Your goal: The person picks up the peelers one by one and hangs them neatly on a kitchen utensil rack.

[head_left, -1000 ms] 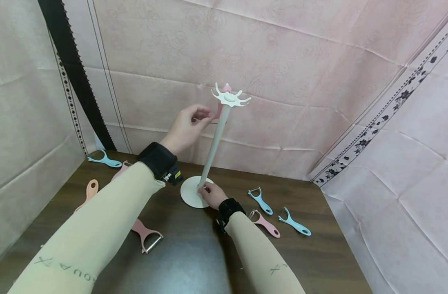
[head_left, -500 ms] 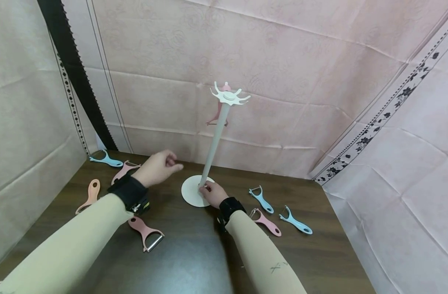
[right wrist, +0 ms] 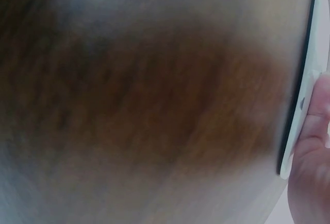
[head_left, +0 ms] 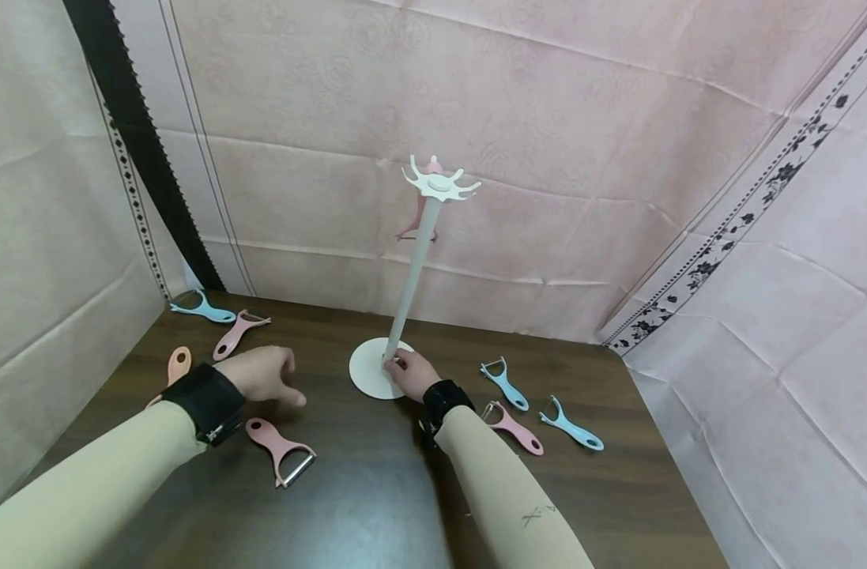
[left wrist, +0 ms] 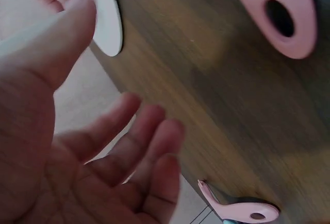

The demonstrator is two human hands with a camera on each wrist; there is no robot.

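Overall, taking the clock from the base (head_left: 365, 373) in the head view, I report left to right. At ten lies the corner blue peeler (head_left: 209, 310); between nine and ten, the rear pink peeler (head_left: 231, 338); at nine, the orange peeler (head_left: 179, 363), partly hidden by the wristband (head_left: 205, 401). Closer in at nine, my left hand (head_left: 262, 375) is empty, fingers loosely curved. At eight lies the front pink peeler (head_left: 277, 445). The white stand (head_left: 408, 292) carries the hung pink peeler (head_left: 419, 212) towards twelve, on its far side. At three, my right hand (head_left: 413, 374) pinches the stand's foot. Past it, from three to four, lie the inner blue peeler (head_left: 510, 389), right pink peeler (head_left: 516, 432) and outer blue peeler (head_left: 574, 431).

Progress, in my judgement: one peeler hung, seven left on the bench (head_left: 376, 498).

Against the first frame, my left hand has gone from the hung peeler down towards nine, uncovering the front peeler's handle. My right hand's hold is unchanged.
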